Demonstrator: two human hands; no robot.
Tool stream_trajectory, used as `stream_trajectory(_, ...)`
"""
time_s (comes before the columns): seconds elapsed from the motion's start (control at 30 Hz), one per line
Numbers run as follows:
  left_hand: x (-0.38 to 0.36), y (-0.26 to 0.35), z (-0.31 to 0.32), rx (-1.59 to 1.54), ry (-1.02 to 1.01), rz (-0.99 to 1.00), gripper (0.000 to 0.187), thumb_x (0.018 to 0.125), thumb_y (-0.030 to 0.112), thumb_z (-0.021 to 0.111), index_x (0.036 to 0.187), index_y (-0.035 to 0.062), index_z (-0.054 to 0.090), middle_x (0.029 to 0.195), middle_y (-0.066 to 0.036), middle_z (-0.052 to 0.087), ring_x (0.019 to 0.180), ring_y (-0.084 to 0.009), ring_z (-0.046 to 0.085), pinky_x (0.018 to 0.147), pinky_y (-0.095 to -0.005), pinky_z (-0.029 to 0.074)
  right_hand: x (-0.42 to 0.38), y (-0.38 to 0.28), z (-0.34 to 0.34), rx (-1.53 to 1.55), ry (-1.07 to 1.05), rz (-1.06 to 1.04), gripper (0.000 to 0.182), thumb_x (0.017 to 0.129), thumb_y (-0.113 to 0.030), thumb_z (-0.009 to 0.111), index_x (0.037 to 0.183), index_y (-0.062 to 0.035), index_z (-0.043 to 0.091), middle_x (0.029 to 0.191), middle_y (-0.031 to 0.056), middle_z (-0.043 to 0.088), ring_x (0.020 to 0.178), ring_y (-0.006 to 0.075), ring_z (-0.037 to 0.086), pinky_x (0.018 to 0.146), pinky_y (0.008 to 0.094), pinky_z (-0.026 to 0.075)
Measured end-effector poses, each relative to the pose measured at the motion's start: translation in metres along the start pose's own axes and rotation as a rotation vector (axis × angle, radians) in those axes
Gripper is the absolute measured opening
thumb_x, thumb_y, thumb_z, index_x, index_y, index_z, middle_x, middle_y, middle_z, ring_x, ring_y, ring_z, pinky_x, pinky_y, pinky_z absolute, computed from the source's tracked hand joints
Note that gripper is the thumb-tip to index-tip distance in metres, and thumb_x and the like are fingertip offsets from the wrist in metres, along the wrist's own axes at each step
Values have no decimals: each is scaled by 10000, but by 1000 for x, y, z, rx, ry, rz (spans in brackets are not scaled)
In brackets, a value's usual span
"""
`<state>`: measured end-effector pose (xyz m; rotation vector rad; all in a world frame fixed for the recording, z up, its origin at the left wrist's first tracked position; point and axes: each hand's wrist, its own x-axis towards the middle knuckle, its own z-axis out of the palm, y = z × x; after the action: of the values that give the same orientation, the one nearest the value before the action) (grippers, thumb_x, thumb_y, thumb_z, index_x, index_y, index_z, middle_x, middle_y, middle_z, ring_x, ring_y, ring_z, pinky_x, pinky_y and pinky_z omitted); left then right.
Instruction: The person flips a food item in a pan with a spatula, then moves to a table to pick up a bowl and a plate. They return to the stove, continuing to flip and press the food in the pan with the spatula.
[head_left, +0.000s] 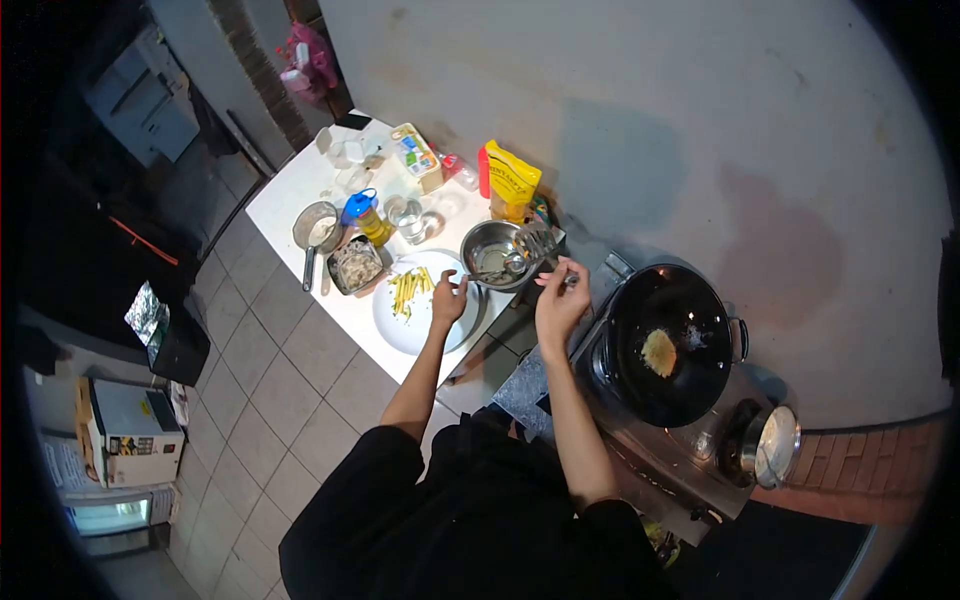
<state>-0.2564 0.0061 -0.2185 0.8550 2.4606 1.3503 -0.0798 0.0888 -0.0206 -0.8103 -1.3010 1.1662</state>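
Note:
My left hand (449,299) is above the rim of a white plate (391,325), its thumb and fingers pinched on the handle of a metal spoon (490,275). The spoon reaches over a steel bowl (477,239) with a little pale liquid inside. Closed round a metal utensil with a wire-like head (537,243), my right hand (563,302) is just right of that bowl; the utensil's exact kind is blurred. Yellowish strips (408,290) and crumbs lie on the plate. To the right, a black wok (685,395) holds a golden-brown fried piece (658,353).
The white table (285,195) also carries a saucepan (318,226), a square dish of greyish food (355,265), a blue-topped oil bottle (370,220), a glass jug (408,220), a plastic tub (417,160) and a yellow bag (512,180). Another pot (775,447) stands on the stove (660,455).

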Motion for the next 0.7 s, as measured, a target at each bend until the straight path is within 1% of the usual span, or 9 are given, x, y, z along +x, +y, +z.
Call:
stream_trajectory(0.07, 12, -14, 17, -19, -78, -108, 505, 901, 354, 616, 1229, 7, 451, 813, -199, 680, 621, -256, 678, 621, -357, 527, -5, 27, 9, -110, -28, 62, 141, 920, -20, 530, 1026, 70, 553, 887, 133, 627, 660, 175, 648, 586, 269, 552)
stream_trajectory(0.17, 10, 24, 6, 31, -11, -138, 446, 877, 352, 640, 1139, 3, 550, 786, -199, 681, 656, -277, 683, 671, -392, 529, -11, 68, 18, -79, -13, 15, 135, 905, -24, 550, 1011, 59, 554, 878, 139, 627, 626, 184, 644, 573, 274, 551)
stream_trajectory(0.23, 12, 39, 2, 74, -14, -185, 328, 840, 350, 659, 941, 38, 650, 834, -178, 691, 815, -371, 668, 752, -445, 515, -10, 81, 18, -188, -108, 28, 135, 890, -19, 561, 1003, 53, 547, 901, 149, 627, 605, 194, 638, 563, 277, 550)
stream_trajectory(0.27, 13, 45, 0, 67, -7, -189, 328, 840, 350, 659, 941, 38, 650, 834, -178, 691, 815, -371, 668, 752, -445, 515, -9, 87, 18, -190, -116, 23, 135, 890, -19, 561, 1003, 53, 547, 901, 149, 627, 605, 194, 638, 563, 277, 550)
stream_trajectory(0.33, 17, 41, 4, 117, 18, -157, 290, 795, 329, 710, 782, 41, 677, 799, -172, 689, 781, -354, 673, 722, -437, 523, -9, 89, 19, -217, -174, 13, 82, 916, 22, 500, 982, 62, 527, 915, 136, 617, 659, 182, 641, 572, 288, 548)
stream_trajectory(0.47, 26, 21, 16, 166, -21, -132, 291, 733, 326, 768, 756, 50, 681, 769, -171, 687, 760, -336, 680, 709, -425, 533, -11, 103, 10, -305, -269, -55, 119, 923, 21, 489, 1029, 50, 534, 932, 153, 617, 666, 192, 643, 615, 299, 551)
stream_trajectory(0.57, 31, 28, 8, 141, -172, -349, 383, 677, 388, 809, 706, 27, 684, 758, -185, 686, 776, -315, 688, 723, -406, 542, -15, 107, 0, -367, -303, -49, 160, 925, 22, 490, 1076, 35, 543, 1010, 162, 613, 713, 196, 649, 674, 302, 550)
stream_trajectory(0.67, 31, 45, -9, 130, -302, -435, 453, 680, 408, 807, 700, -25, 675, 765, -217, 680, 811, -316, 689, 744, -398, 537, -13, 119, -10, -410, -338, -221, 180, 928, 20, 487, 1096, 36, 548, 1102, 168, 595, 769, 207, 651, 716, 298, 546)
stream_trajectory(0.7, 31, 45, -10, 136, -328, -375, 399, 743, 314, 771, 676, -63, 660, 652, -193, 649, 608, -288, 663, 572, -401, 525, -13, 118, -12, -376, -358, -208, 176, 928, 21, 483, 1090, 36, 549, 1125, 166, 589, 787, 213, 651, 716, 297, 546)
